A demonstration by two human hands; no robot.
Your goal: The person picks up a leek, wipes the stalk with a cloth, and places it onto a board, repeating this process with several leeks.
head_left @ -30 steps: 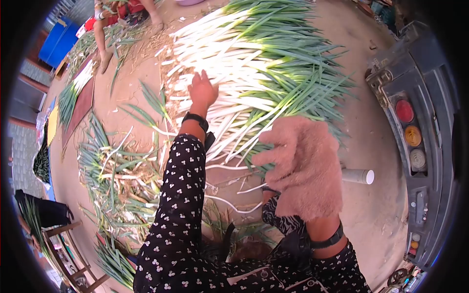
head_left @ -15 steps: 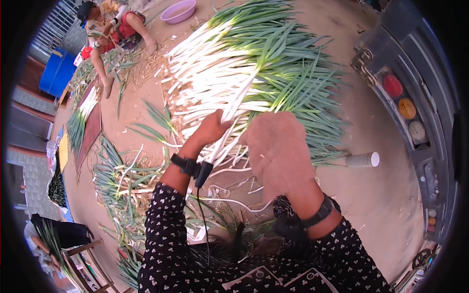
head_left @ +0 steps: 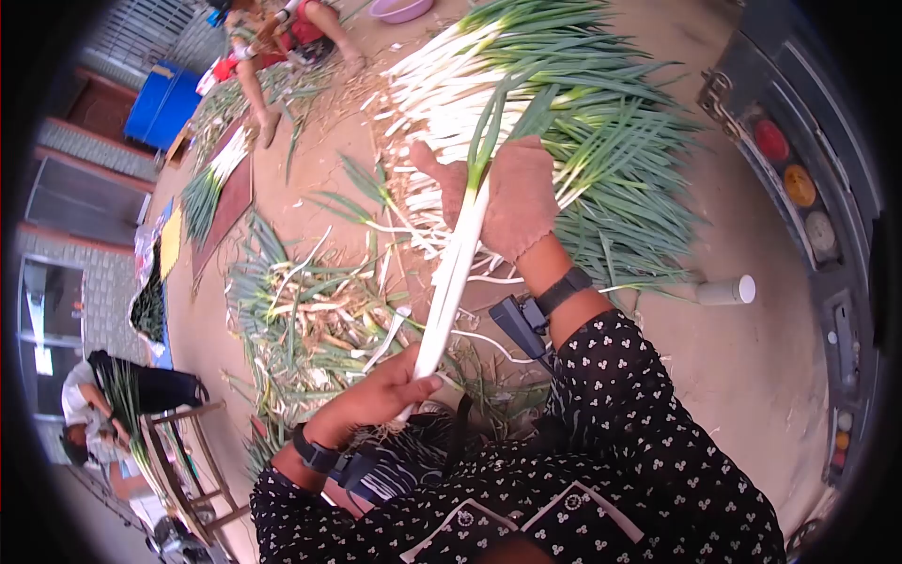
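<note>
A small bundle of long green onions [head_left: 453, 273] slants in front of my body, white stems low and green leaves high. My bare left hand [head_left: 381, 390] grips the white root end, thumb laid over the stems. At the base of the leaves, my right hand [head_left: 519, 197], in a brown glove, is closed round the bundle with its thumb sticking out to the left. Beyond my hands, a big pile of green onions [head_left: 601, 141] covers the ground, white ends to the left and leaves to the right.
Stripped leaves and scraps [head_left: 310, 310] lie at left. A vehicle's rear with lamps [head_left: 799, 185] stands at right, near a white pipe [head_left: 725, 289]. A person [head_left: 282, 38] sits at top left by a blue barrel [head_left: 164, 103]; another person [head_left: 89, 399] is by a wooden frame [head_left: 193, 461].
My left hand has moved down toward my body to the root end of the green onions. My gloved right hand has come up and left onto the bundle. The view has shifted.
</note>
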